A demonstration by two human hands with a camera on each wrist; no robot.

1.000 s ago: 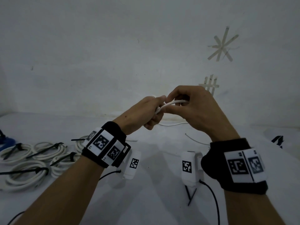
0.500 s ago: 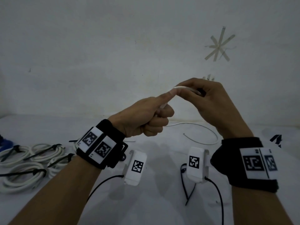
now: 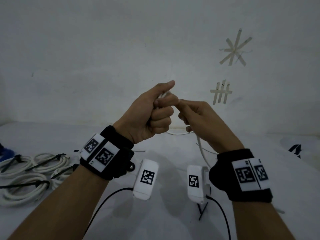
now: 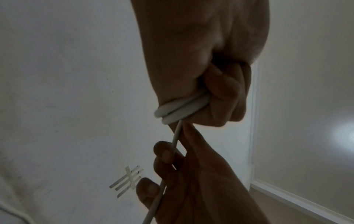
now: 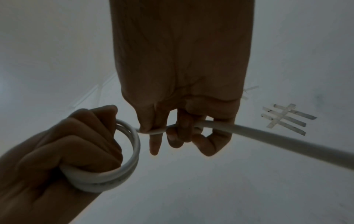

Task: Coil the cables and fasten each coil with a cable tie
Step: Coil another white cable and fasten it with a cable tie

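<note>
My left hand point(image 3: 160, 110) is raised in front of the wall as a fist, thumb up, and grips a small coil of white cable point(image 5: 132, 153). In the left wrist view two turns of the coil point(image 4: 182, 109) show under its curled fingers point(image 4: 226, 97). My right hand point(image 3: 186, 111) is just right of the fist, fingertips almost touching it. It pinches the free strand of cable point(image 5: 157, 131) close to the coil. From that hand the strand point(image 3: 201, 149) hangs down to the table. The rest of the coil is hidden inside the fist.
Several white coils point(image 3: 34, 170) fastened with black cable ties lie on the white table point(image 3: 164, 222) at the left. A loose black cable tie point(image 3: 201, 212) lies under my right wrist. More white cable point(image 3: 178, 133) trails along the foot of the wall, which bears tape marks point(image 3: 221, 91).
The right hand carried the strand up over the left forefinger, then came down to the right of the fist. The left hand rose and closed its fingers over the turns.
</note>
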